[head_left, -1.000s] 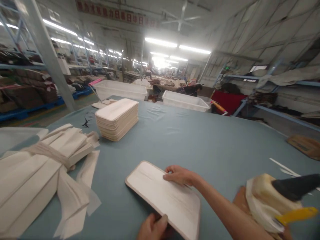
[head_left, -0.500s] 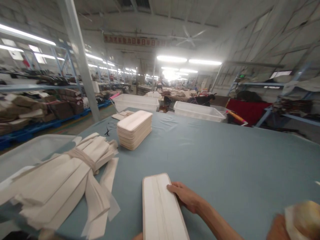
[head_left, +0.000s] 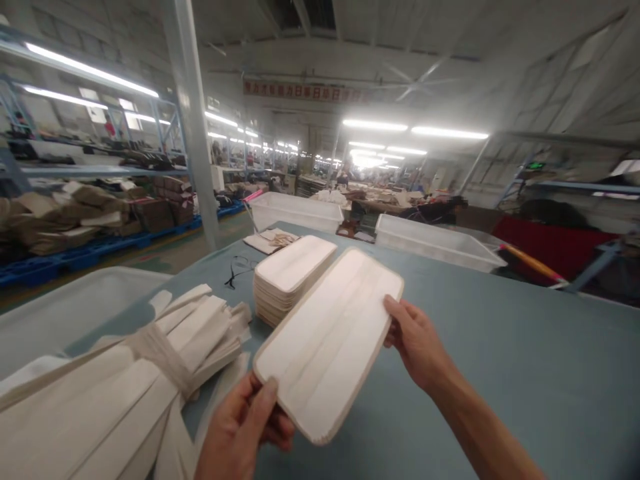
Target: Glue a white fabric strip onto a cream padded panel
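Observation:
A cream fabric panel (head_left: 333, 343) with rounded corners and a tan edge is held tilted above the table between both hands. My left hand (head_left: 250, 417) is closed on its near left corner, thumb on top. On the far right edge my right hand (head_left: 413, 330) pinches it, the fingers underneath. Just behind the panel's left side stands a neat stack of similar panels (head_left: 295, 267). To the left lies a bundle of cream fabric strips (head_left: 135, 380), tied round with a cloth band.
A blue-green covered table (head_left: 490, 373) spreads under everything. White plastic bins (head_left: 300, 210) stand past its far edge, and another bin (head_left: 100, 300) is at the left. Eyeglasses (head_left: 235, 270) and a flat cloth piece (head_left: 267, 240) lie near the stack. A metal post (head_left: 193, 127) rises behind.
The panel has been lifted and swung forward, close to the stack. My left hand has come into view gripping its near corner. The view has shifted, and a blurred hand at lower right is gone.

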Demonstrator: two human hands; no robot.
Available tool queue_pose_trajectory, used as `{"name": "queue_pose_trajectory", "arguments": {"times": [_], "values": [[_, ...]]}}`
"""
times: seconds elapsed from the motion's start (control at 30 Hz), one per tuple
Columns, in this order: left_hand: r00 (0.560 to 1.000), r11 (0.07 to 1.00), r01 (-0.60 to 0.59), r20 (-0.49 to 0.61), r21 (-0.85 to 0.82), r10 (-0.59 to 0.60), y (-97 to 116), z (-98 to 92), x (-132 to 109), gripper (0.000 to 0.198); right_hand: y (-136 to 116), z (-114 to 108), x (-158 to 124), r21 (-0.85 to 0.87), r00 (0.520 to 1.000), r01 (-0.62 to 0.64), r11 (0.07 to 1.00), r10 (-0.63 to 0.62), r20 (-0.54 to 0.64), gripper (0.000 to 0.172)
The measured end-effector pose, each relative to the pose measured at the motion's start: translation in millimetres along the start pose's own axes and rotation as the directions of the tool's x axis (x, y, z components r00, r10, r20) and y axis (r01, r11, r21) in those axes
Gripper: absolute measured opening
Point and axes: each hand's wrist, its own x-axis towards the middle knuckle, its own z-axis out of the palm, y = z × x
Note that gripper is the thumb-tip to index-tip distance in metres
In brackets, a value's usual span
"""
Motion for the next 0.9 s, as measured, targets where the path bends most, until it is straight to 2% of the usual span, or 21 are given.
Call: {"name": "queue_pose_trajectory", "arguments": {"times": [0.1, 0.23, 0.3, 0.4, 0.6, 0.77, 0.9], "values": [[0.995, 0.995, -0.089, -0.030, 0.053, 0.091, 31, -1.2, 57, 0.058, -17, 27, 55, -0.042, 0.996, 0.078, 0.996, -0.076, 0.050, 0.064], [0.993, 0.995, -0.076, -0.086, 0.063, 0.081, 64, -3.9, 124, 0.062, -26, 64, 128, -0.040, 0.987, 0.073, 0.997, -0.066, 0.148, 0.070], [0.989, 0.994, -0.066, -0.125, 0.082, 0.075, 76, -2.5, 150, 0.062, -25, 78, 158, -0.056, 0.982, 0.056, 0.997, -0.045, 0.181, 0.069], [0.980, 0.976, -0.087, -0.157, 0.198, 0.119, 86, 1.6, 178, 0.058, -18, 88, 194, -0.118, 0.982, 0.027, 0.993, -0.005, 0.189, 0.061], [0.980, 0.951, -0.049, -0.171, 0.304, 0.105, 87, 5.5, 204, 0.050, -3, 90, 231, -0.232, 0.984, -0.075, 0.970, 0.109, 0.140, 0.050], [0.979, 0.938, 0.040, -0.202, 0.345, 0.033, 83, 3.4, 208, 0.050, 8, 81, 234, -0.336, 0.975, -0.071, 0.939, 0.136, 0.175, 0.052], [0.978, 0.932, 0.101, -0.209, 0.349, -0.027, 78, 2.8, 207, 0.050, 15, 69, 232, -0.493, 0.979, -0.026, 0.869, 0.123, 0.165, 0.056]]}}
